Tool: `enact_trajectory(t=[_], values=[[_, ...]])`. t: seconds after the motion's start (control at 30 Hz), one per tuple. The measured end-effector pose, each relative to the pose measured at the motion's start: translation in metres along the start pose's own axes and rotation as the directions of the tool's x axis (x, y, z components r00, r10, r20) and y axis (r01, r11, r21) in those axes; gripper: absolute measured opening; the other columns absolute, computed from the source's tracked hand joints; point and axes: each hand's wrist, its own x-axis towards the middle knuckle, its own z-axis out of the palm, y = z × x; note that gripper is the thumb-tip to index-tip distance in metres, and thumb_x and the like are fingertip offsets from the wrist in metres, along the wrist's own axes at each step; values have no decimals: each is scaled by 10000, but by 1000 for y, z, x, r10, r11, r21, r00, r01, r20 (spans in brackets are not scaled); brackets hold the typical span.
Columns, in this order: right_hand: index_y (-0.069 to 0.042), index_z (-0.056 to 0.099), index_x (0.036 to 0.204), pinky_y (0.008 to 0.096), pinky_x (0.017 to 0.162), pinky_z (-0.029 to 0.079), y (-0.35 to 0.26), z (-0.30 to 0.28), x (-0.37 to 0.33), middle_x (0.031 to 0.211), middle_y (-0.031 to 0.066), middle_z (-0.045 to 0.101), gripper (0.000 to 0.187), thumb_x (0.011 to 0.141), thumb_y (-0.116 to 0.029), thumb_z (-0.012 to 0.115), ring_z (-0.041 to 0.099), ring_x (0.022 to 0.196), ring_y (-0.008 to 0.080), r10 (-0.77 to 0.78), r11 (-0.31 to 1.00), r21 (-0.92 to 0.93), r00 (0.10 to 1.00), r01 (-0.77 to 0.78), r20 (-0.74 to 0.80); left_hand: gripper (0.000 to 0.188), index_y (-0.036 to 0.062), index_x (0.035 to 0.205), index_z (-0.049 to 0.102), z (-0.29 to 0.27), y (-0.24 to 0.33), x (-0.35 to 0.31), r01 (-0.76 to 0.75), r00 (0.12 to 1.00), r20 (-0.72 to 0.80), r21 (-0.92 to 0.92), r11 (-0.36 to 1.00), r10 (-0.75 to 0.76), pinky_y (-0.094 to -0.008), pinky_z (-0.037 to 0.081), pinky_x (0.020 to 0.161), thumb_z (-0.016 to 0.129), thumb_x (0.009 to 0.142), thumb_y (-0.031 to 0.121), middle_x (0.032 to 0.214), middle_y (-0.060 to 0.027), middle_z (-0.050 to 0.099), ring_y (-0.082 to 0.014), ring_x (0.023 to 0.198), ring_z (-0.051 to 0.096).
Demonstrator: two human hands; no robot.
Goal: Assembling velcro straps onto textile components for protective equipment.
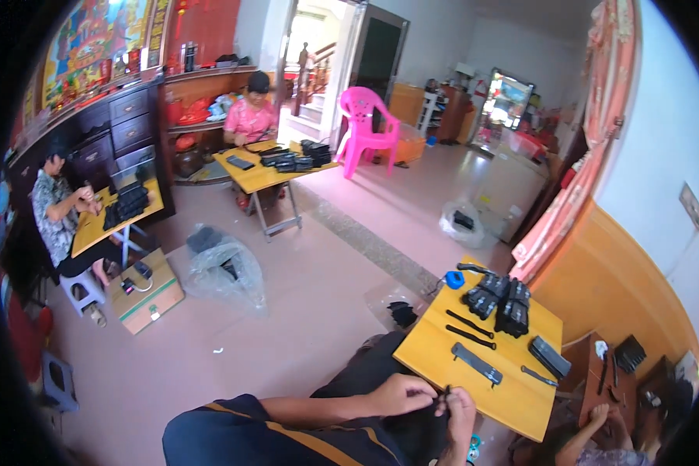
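My left hand (402, 394) and my right hand (460, 409) meet over my lap, just off the near edge of a yellow table (512, 412). The fingers of my right hand are closed on a small black piece (445, 393), mostly hidden by them. My left fingers are pinched close beside it; what they hold, if anything, does not show. On the table near my hands lies a dark grey flat bar (477, 365). Beyond it are two black straps (471, 329) side by side, and bundles of black straps (512, 306) are piled at the far side.
The table also holds a blue roundish object (454, 279) and a dark case (550, 356). Another person's hands (596, 419) are at the lower right. Two people work at yellow tables (260, 179) across the room. Plastic bags (237, 272), a cardboard box (149, 293) and a pink chair (367, 128) stand about.
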Motion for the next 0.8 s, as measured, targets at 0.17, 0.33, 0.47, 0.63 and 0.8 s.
enact_trajectory(t=[0.17,0.33,0.47,0.63,0.8], values=[[-23,639,922,246,625,479,-11,14,-14,721,5,628,193,1031,-174,587,585,655,88,113,977,-199,981,-80,161,165,0,1004,722,-10,-22,1,218,974,96,-179,959,-203,-211,450,570,658,982,151,780,2,666,-44,656,575],[-15,634,899,247,668,482,-8,9,-14,738,22,624,186,1026,-140,583,589,671,105,264,957,-175,943,-230,204,154,14,957,729,-18,-27,2,295,942,233,-235,926,-241,-217,458,577,671,961,157,774,5,668,-43,647,581],[-7,650,849,245,650,475,-12,10,-3,705,13,623,260,1028,-187,597,585,661,97,363,902,-321,909,-288,205,119,23,909,729,-28,-33,6,297,928,286,-175,939,-240,-235,465,604,692,923,136,745,11,666,-51,663,577],[-9,652,848,246,638,469,-1,7,20,695,11,619,335,1052,-266,582,577,654,88,389,895,-335,883,-295,262,103,13,884,711,-39,-33,18,333,911,289,-91,938,-296,-242,463,600,697,892,114,710,6,644,-52,650,571],[-10,651,841,246,636,468,9,14,29,699,10,628,342,1054,-268,582,577,651,88,374,920,-260,858,-294,352,90,2,863,695,-48,-44,14,304,927,267,-126,944,-263,-244,454,591,701,865,92,702,6,640,-53,642,559]])
